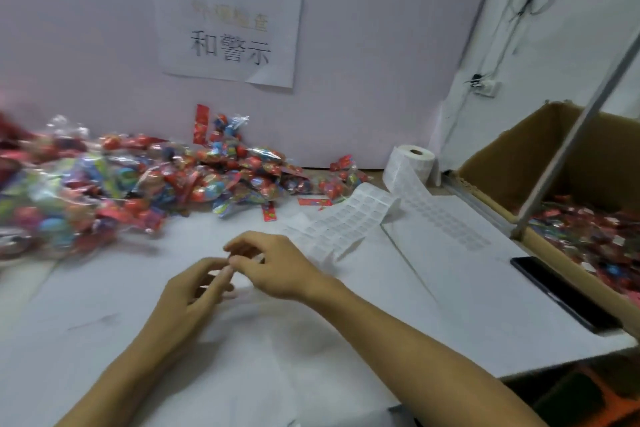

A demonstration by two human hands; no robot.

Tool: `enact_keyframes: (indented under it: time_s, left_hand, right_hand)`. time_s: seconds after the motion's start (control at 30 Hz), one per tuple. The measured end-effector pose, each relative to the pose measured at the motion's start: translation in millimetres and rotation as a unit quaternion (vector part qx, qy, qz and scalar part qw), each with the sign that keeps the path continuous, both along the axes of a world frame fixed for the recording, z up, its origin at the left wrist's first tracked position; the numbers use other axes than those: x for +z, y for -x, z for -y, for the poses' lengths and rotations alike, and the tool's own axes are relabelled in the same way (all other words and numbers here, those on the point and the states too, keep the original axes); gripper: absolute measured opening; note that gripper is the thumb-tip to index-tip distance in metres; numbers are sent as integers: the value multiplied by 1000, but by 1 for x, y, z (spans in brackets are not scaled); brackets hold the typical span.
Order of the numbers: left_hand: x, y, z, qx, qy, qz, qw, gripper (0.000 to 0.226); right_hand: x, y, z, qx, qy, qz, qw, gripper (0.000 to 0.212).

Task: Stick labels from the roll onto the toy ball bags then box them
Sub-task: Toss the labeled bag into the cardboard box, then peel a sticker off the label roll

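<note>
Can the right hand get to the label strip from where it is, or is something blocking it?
Probably yes. The right hand is fingertip to fingertip with the left hand, and the unrolled label strip lies just beyond it on bare table. Nothing lies between them, though its fingers seem busy pinching something small.

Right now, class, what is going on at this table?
A person is labelling bags of toy balls. Both hands meet over the white table: the left hand and right hand touch fingertips, seemingly handling something small, perhaps a label, though blur hides it. The label roll stands at the back, its strip trailing towards the hands. Unboxed bags are heaped on the left; the box on the right already holds some.
</note>
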State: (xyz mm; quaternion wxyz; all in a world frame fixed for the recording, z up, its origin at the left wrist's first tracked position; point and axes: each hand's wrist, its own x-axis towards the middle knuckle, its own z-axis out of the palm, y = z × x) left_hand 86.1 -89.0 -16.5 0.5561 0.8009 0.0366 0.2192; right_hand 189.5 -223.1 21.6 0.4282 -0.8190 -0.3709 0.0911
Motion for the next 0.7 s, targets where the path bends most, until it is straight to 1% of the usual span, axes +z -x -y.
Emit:
enact_keyframes:
  time_s: [0.03, 0.1, 0.17, 0.23, 0.3, 0.4, 0.47, 0.53, 0.6, 0.7]
  left_hand:
    - [-1, -2, -4, 22, 11, 3, 1000, 13]
    - [-4, -6, -16, 83, 18, -1, 996, 22]
    - [-8, -8, -26, 124, 17, -9, 992, 26]
    - [-10, -8, -26, 131, -11, -18, 991, 22]
    - [-11, -8, -26, 139, -43, -9, 989, 15]
    - [-13, -10, -29, 169, -89, 9, 981, 7]
    - [-12, -9, -38, 211, -98, 15, 972, 1]
    - [-9, -8, -51, 271, -73, 18, 960, 7]
    - [-4, -7, -66, 326, -15, 27, 945, 9]
    - [0, -7, -90, 413, 48, 3, 910, 16]
  right_hand:
    - [-3, -1, -16, 3, -7, -9, 1000, 25]
    - [-15, -1, -36, 0, -1, -19, 1000, 24]
    - [-32, 1, -43, -12, 2, -15, 1000, 23]
    - [-46, 2, -40, -27, -35, -17, 999, 19]
    - [-52, 2, -37, -25, -58, 1, 998, 14]
    - [-54, 2, -35, -7, -55, 18, 998, 11]
    - [-55, 4, -36, 6, -57, 17, 998, 10]
    - [-56, 3, -36, 13, -64, 11, 998, 7]
    - [-57, 0, -34, 10, -84, -16, 996, 9]
    - [-56, -3, -32, 2, -102, -63, 993, 10]
